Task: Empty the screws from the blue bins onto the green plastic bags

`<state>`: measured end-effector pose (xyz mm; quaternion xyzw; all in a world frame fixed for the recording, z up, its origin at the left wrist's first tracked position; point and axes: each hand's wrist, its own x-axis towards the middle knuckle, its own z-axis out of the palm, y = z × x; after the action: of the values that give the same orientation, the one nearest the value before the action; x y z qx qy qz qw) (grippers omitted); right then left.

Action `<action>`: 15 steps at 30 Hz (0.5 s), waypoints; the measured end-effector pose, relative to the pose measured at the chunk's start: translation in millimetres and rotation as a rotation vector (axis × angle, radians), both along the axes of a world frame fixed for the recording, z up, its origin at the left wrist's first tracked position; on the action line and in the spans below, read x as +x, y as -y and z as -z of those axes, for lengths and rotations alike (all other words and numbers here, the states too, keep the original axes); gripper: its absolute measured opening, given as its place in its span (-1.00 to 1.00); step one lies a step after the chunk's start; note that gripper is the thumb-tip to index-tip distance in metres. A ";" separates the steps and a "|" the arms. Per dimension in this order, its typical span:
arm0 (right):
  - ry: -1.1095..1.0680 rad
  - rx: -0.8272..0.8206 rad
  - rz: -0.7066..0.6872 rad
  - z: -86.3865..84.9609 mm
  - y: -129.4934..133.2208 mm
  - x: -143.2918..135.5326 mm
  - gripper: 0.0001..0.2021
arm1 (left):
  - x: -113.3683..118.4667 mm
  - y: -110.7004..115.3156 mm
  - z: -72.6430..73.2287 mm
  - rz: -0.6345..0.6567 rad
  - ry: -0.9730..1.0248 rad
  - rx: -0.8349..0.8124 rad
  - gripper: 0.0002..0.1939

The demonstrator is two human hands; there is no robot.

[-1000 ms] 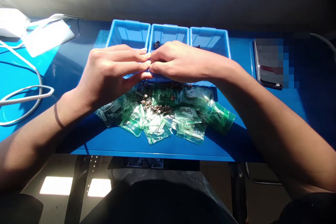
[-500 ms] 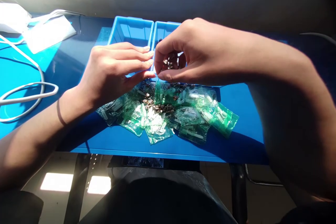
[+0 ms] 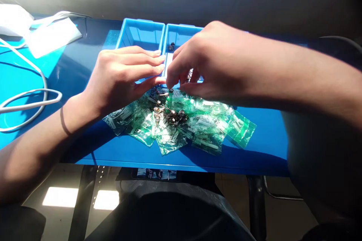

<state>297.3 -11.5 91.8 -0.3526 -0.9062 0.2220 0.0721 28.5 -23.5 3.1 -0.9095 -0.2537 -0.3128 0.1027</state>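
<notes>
My left hand (image 3: 124,69) lies with fingers stretched out over the front of the left blue bin (image 3: 121,37), its thumb along the front edge. My right hand (image 3: 203,60) hangs over the front of the right blue bin (image 3: 183,27), thumb and index fingertips apart. A small dark metal piece (image 3: 171,91) shows just below the index fingertip. Shiny bits are partly visible through the gap behind the thumb; whether they are in the fingers or the bin is unclear. Below both hands, a heap of small metal pieces (image 3: 177,116) sits on green-tinted clear plastic bags (image 3: 209,135) of white strips.
A few dark pieces (image 3: 171,46) lie inside the right bin. White cable (image 3: 42,101) loops across the blue table (image 3: 127,154) at left, near white paper (image 3: 53,37). A grey wall (image 3: 254,0) rises behind; the table's front edge is close to my lap.
My right hand has lowered slightly and its thumb and index have parted. The metal pieces seen in its fingers are gone from there, and the heap on the bags looks larger. My left hand stays put.
</notes>
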 end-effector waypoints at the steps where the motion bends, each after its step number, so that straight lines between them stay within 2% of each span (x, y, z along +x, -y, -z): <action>1: 0.021 0.026 -0.053 -1.5 -3.1 3.3 -0.82 | 0.1 0.0 0.0 0.003 0.006 0.007 -0.80; 3: 0.059 0.061 -0.102 -4.5 -7.6 8.3 -0.83 | 0.4 -0.5 0.4 0.008 0.014 0.023 -0.83; 6: 0.080 0.026 -0.045 -9.9 -8.1 10.0 -0.89 | 0.5 -1.2 0.9 0.017 0.018 0.028 -0.83; 10: 0.051 -0.011 -0.041 -18.6 -5.0 5.2 -0.82 | 0.0 -0.6 0.3 0.004 0.015 -0.021 -0.83; 12: 0.035 0.034 -0.004 -19.8 -7.0 2.9 -0.81 | 0.3 0.3 -0.4 0.001 0.012 -0.029 -0.82; 14: 0.067 0.117 0.062 -15.2 -12.6 1.9 -0.91 | 0.9 1.1 -0.9 -0.002 0.010 -0.025 -0.82; 15: 0.110 0.167 0.093 -10.4 -16.7 1.9 -0.84 | 1.1 1.2 -1.0 -0.002 0.009 -0.017 -0.82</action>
<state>299.2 5.2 102.2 -0.3988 -0.9068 0.1224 0.0616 29.7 -24.7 4.1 -0.9086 -0.2577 -0.3148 0.0943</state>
